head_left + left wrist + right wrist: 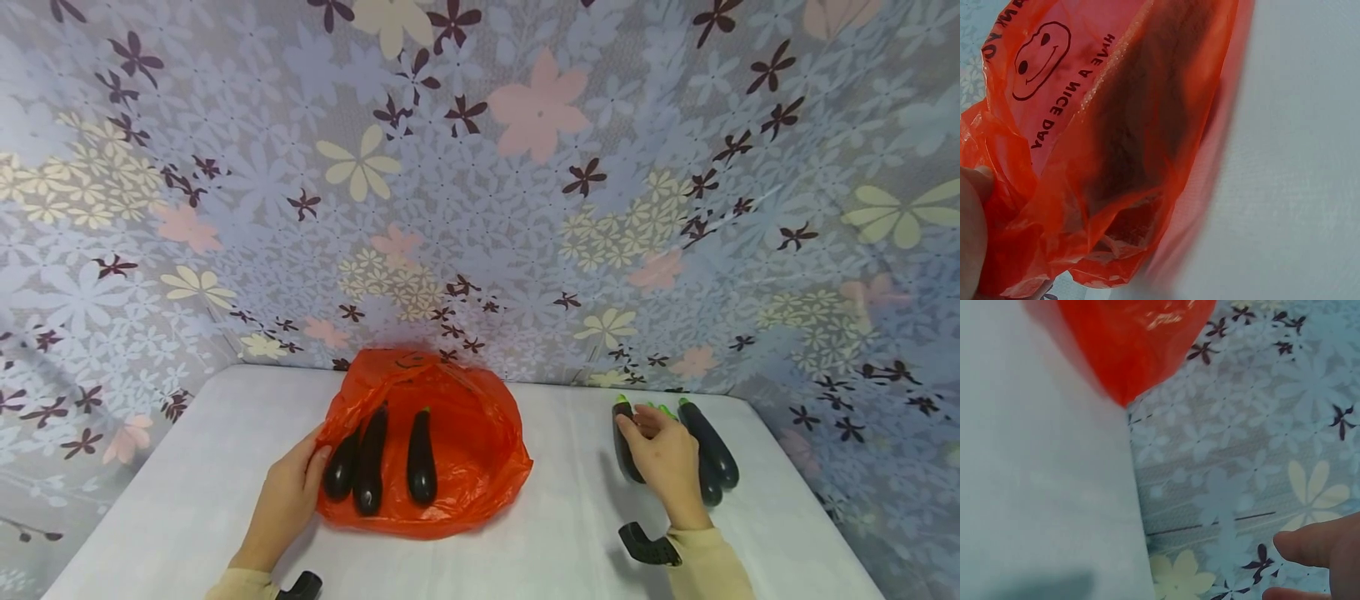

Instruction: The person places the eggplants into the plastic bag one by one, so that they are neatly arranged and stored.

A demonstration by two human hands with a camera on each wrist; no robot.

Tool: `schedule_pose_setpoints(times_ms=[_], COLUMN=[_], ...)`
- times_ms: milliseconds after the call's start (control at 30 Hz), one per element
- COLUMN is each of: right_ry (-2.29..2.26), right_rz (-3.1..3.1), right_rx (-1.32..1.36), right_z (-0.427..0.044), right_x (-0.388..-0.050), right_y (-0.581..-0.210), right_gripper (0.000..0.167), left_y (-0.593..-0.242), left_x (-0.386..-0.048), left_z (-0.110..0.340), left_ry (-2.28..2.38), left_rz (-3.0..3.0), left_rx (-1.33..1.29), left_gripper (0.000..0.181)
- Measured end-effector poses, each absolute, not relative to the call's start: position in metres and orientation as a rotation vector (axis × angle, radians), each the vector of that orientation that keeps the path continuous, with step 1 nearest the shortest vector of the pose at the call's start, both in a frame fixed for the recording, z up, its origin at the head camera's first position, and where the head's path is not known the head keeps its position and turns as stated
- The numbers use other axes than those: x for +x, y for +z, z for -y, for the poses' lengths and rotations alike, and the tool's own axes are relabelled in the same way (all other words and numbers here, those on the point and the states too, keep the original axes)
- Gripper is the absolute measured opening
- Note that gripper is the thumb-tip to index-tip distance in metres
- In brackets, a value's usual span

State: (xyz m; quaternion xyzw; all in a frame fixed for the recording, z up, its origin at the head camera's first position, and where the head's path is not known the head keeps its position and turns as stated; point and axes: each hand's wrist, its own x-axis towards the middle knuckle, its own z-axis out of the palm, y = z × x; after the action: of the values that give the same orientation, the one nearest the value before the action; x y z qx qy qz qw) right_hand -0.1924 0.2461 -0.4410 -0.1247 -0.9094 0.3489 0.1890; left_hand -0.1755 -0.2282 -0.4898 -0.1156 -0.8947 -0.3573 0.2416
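A red plastic bag [472,492] lies with its mouth spread toward me, three dark eggplants inside: one [342,467] by the left side, another [371,467] beside it, a third [422,467] near the middle. My left hand [288,487] grips the bag's left rim; in the left wrist view its thumb [979,181] presses the crumpled plastic. At the right, my right hand [663,454] is over loose eggplants, its thumb overlapping the leftmost eggplant [624,450]. The right wrist view shows thumb and finger apart with nothing visible between them.
Right of my right hand lie more eggplants, one long [708,442] and one partly hidden [708,487]. Everything rests on a white table [570,500] against a flower-patterned backdrop [480,208]. Black straps sit on both wrists.
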Motion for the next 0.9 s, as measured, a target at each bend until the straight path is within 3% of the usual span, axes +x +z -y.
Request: schedule_pose_setpoints(times_ms=[900], right_ry=[0.525], right_rz=[2.728], right_rx=[-0.177], right_z=[-0.261], right_x=[-0.211], right_y=[-0.470], right_gripper=[0.048], left_y=[-0.487], left_x=[-0.177], left_z=[0.228], left_ry=[-0.969], left_rz=[2.457], left_rx=[-0.319], left_gripper=[0.041])
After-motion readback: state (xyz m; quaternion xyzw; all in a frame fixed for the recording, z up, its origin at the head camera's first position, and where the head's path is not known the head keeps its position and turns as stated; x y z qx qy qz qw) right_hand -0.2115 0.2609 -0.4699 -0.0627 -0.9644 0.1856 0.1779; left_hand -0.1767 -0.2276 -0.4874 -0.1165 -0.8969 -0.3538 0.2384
